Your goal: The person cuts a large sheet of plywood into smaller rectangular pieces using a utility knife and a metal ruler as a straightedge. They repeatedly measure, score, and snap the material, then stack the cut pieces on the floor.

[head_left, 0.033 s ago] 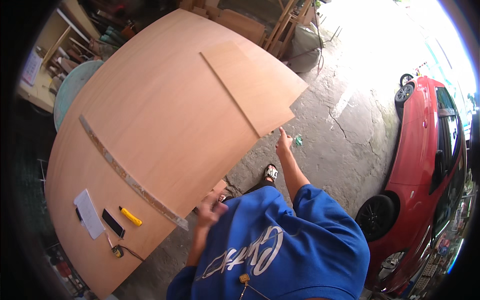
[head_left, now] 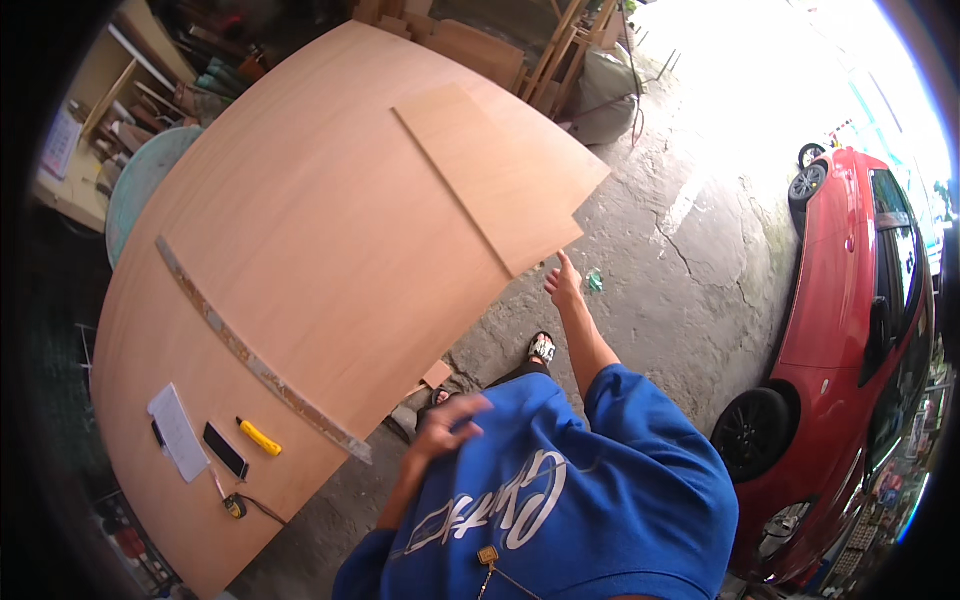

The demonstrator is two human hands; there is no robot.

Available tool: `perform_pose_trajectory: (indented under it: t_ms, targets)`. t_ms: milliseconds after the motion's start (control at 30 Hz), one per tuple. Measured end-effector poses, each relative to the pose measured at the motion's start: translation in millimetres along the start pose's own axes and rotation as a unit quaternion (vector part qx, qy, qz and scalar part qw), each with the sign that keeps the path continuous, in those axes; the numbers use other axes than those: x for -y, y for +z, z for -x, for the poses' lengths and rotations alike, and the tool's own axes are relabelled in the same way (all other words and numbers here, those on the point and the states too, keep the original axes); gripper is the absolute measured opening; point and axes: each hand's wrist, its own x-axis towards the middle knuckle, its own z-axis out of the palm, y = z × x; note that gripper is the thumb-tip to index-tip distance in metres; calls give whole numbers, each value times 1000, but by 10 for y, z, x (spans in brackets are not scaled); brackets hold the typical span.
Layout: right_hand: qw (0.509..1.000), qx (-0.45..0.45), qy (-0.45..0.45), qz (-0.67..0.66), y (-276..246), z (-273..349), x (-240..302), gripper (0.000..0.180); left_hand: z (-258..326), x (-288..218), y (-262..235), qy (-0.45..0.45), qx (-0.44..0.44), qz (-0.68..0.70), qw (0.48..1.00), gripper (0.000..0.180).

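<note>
A large pale plywood sheet (head_left: 330,250) lies flat in front of me. On its far right part rests a smaller plywood panel (head_left: 490,170) that overhangs the sheet's edge. My right hand (head_left: 564,282) is stretched out below the panel's near corner, fingertips up at its edge and gripping nothing. Close to my chest, my left hand (head_left: 450,422) hovers by the big sheet's near edge with loosely spread, slightly blurred fingers and nothing in it. A long metal straightedge (head_left: 250,360) lies diagonally across the sheet.
At the sheet's near left corner lie a white paper (head_left: 178,432), a black phone (head_left: 225,450), a yellow utility knife (head_left: 260,437) and a tape measure (head_left: 235,505). A red car (head_left: 850,330) is parked on the right. Wood stock and shelves stand behind; my sandalled foot (head_left: 541,348) is on cracked concrete.
</note>
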Motion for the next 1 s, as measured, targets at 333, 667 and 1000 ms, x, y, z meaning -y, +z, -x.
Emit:
perform_pose_trajectory:
  t_ms: [333, 667, 1000]
  targets:
    - [928, 353, -51, -109, -32, -463, 988, 26, -2052, -148, 238, -267, -227, 160, 923, 49]
    - [861, 493, -117, -47, -147, -619, 1712, 23, -3581, -417, 285, -174, -482, 284, 810, 55]
    - [720, 504, -207, 429, -487, -1978, 2625, 55, -4262, -527, 306, -306, -554, -335, 698, 55]
